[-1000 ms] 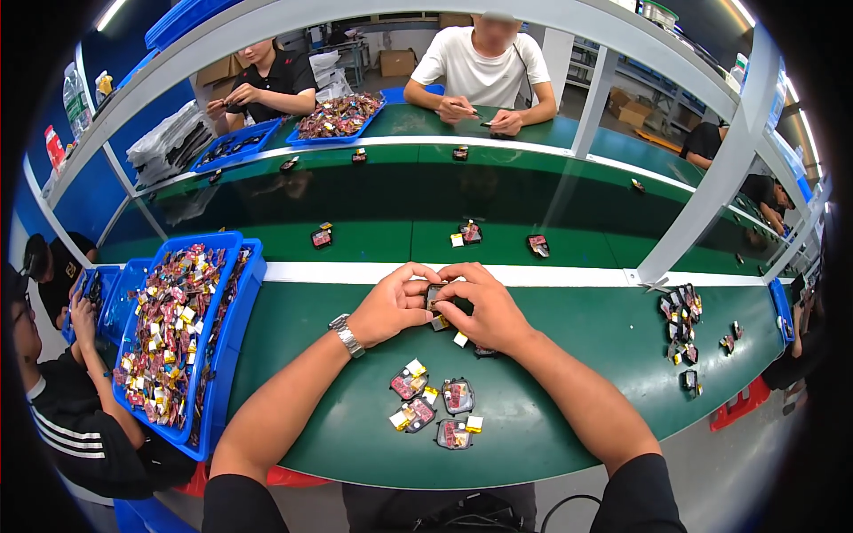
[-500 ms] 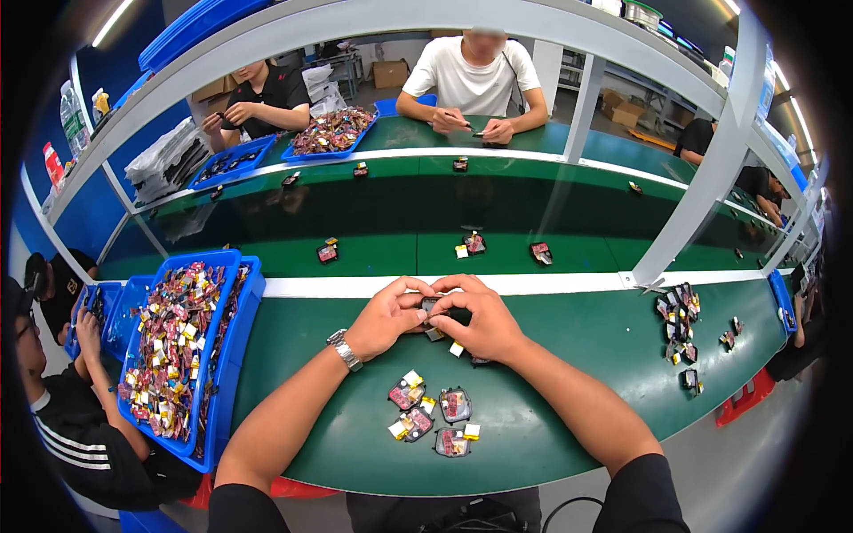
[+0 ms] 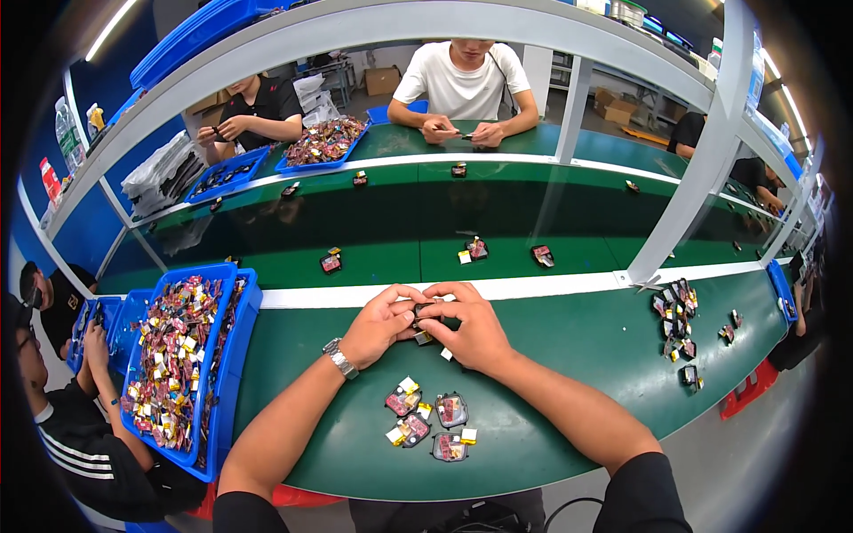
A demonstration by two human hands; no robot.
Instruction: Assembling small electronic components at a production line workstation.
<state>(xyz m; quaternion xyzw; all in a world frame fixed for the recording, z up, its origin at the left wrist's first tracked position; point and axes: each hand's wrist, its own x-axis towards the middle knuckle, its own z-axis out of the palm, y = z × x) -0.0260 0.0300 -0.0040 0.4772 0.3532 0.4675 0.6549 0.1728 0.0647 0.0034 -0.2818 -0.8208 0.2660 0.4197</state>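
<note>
Over the green bench, my left hand (image 3: pixel 380 326) and my right hand (image 3: pixel 469 325) meet with bent fingers around a small black plastic casing (image 3: pixel 425 313). Both hands grip it; my fingers hide most of it. Partly under my right hand lies a piece with a white and yellow tab (image 3: pixel 446 353). Nearer to me rests a loose group of several black casings (image 3: pixel 451 409) fitted with red circuit boards, some with white and yellow tabs. A metal-band watch sits on my left wrist.
At left, a blue tray (image 3: pixel 233 355) is heaped with red boards and white-yellow tabs. More casings (image 3: pixel 677 322) are piled at right. A white ledge and a grey post (image 3: pixel 680 222) border the far side, with a dark green belt beyond. Co-workers sit opposite and at left.
Both hands stay together on the casing, and my right fingers have shifted over it, with the thumb lower. The whole view has moved slightly. The person opposite has brought both hands closer together.
</note>
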